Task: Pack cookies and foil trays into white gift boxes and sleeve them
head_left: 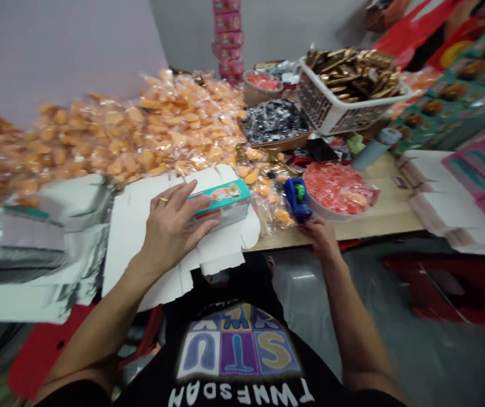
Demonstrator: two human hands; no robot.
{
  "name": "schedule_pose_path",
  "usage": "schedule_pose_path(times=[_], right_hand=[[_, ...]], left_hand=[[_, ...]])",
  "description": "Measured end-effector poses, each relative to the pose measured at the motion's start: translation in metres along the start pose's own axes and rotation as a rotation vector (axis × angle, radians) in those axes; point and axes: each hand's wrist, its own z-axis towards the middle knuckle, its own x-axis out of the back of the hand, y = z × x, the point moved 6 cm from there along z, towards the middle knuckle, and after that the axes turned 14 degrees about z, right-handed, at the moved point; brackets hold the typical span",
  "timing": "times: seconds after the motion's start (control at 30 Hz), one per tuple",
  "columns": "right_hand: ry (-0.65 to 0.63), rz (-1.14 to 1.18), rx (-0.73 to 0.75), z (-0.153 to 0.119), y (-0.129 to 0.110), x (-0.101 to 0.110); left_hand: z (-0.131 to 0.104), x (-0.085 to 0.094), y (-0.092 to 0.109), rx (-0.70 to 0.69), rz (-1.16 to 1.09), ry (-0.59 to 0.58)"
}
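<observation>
A small teal and white box (pixel 229 199) lies on flat white cardboard sheets (pixel 130 226) at the table's front edge. My left hand (pixel 174 220) rests on its left end, fingers spread over the top and the thumb along the near side. Further right, my right hand (pixel 319 233) is at the near end of a blue tape dispenser (pixel 297 200) with a green roll; its fingers are closed at the dispenser's end. Beside the dispenser sits a round bowl of red-pink wrapped pieces (pixel 338 189).
Orange wrapped pieces (pixel 141 130) are heaped along the back left. Behind stand a tray of black-silver packets (pixel 274 121) and a white basket (pixel 331 107) of gold packets. A light-blue bottle (pixel 377 150) lies tilted at right. Stacked cardboard (pixel 22 294) is at left.
</observation>
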Motion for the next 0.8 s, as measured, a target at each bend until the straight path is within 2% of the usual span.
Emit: schedule_pose_path(times=[0.1, 0.17, 0.2, 0.23, 0.27, 0.37, 0.47, 0.53, 0.6, 0.7, 0.8], right_hand=[[0.063, -0.132, 0.044, -0.011, -0.016, 0.004], [0.107, -0.314, 0.214, -0.032, -0.039, -0.006], [0.081, -0.379, 0.312, -0.049, -0.050, -0.019], [0.015, -0.407, 0.399, -0.069, -0.060, -0.037], [-0.111, -0.364, 0.443, -0.091, -0.067, -0.060], [-0.515, -0.060, 0.438, -0.158, -0.080, -0.139], [-0.773, 0.113, 0.383, -0.199, -0.089, -0.206], [-0.814, 0.192, 0.312, -0.205, -0.089, -0.235], [-0.783, 0.245, 0.240, -0.201, -0.084, -0.251], [-0.722, 0.273, 0.165, -0.192, -0.074, -0.261], [-0.668, 0.287, 0.135, -0.188, -0.066, -0.261]], left_hand=[[-0.023, 0.008, -0.023, 0.046, -0.071, 0.005], [-0.035, 0.003, -0.037, 0.058, -0.123, -0.021], [-0.040, -0.001, -0.042, 0.062, -0.146, -0.033], [-0.042, -0.005, -0.046, 0.061, -0.165, -0.034], [-0.044, -0.008, -0.049, 0.056, -0.182, -0.026], [-0.044, -0.016, -0.050, 0.038, -0.209, 0.015], [-0.044, -0.018, -0.048, 0.021, -0.212, 0.065], [-0.045, -0.016, -0.046, 0.003, -0.206, 0.104], [-0.047, -0.015, -0.045, -0.011, -0.189, 0.119], [-0.048, -0.016, -0.042, -0.028, -0.149, 0.067], [-0.047, -0.015, -0.039, -0.086, -0.100, -0.014]])
